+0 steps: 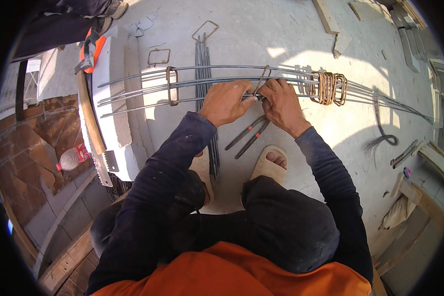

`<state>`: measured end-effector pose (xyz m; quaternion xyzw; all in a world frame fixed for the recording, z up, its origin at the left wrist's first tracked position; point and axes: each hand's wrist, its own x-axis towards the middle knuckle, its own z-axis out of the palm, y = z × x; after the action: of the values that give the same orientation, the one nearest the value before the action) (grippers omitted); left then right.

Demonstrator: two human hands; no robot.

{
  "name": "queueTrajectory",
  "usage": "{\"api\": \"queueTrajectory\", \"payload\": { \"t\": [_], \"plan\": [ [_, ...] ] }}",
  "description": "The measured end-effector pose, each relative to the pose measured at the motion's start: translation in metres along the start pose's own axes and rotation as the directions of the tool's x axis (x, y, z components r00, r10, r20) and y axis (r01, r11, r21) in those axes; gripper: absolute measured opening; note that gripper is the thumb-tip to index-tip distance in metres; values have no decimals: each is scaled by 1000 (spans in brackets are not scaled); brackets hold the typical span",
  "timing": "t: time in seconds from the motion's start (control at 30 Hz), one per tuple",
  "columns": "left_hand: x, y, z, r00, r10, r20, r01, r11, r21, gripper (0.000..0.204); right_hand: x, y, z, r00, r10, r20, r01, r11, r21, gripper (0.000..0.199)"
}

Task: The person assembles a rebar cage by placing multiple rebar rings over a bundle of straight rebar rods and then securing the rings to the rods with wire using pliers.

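Note:
Long thin steel rods (138, 89) run left to right in front of me. Where a rusty wire stirrup (263, 79) rings them, both my hands meet. My left hand (227, 102) is closed, thumb and fingers pinched at the stirrup's near corner. My right hand (282, 104) is closed just right of it, fingers curled down over the near rod. What lies between the fingertips is hidden. Below the right hand are pincers (251, 136) with dark, red-banded handles, their jaws hidden. Another stirrup (172, 86) rings the rods at left; a bunch of several stirrups (330, 89) sits at right.
More rods (202, 56) lie crosswise underneath. Loose stirrups (159, 56) rest on the concrete floor beyond. At left, a pale block (114, 93) carries a handsaw (96, 133) and an orange-black tool (90, 52). A bundle of thin wire (380, 123) lies at right. Another person's legs (64, 29) show far left.

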<state>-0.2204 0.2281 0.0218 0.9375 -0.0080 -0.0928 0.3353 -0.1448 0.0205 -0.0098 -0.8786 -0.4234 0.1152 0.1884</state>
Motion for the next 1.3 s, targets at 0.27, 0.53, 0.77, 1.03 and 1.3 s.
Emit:
{"api": "queueTrajectory", "payload": {
  "t": [0.27, 0.53, 0.77, 1.03, 1.3],
  "plan": [
    [-1, -1, 0, 1000, 15, -15, -14, 1000, 10, 32, -4, -19, -8, 997, 68, -45, -69, 997, -36, 37],
    [0, -6, 2, 999, 33, -21, -32, 999, 18, 33, -41, -25, 35, 883, 253, -395, -215, 967, 138, 35],
    [1, -7, 1, 999, 38, -3, -38, 999, 5, 33, -45, -38, 38, 901, 226, -369, -189, 973, 136, 37],
    [2, -2, -4, 1000, 16, 24, -16, 1000, -1, 32, -32, -43, 55, 637, 764, 98, -133, -15, 991, 39],
    [-1, -11, 1, 998, 65, -8, -65, 998, -27, 29, -37, -51, 27, 757, 602, 253, -378, 88, 922, 30]
  ]
}}
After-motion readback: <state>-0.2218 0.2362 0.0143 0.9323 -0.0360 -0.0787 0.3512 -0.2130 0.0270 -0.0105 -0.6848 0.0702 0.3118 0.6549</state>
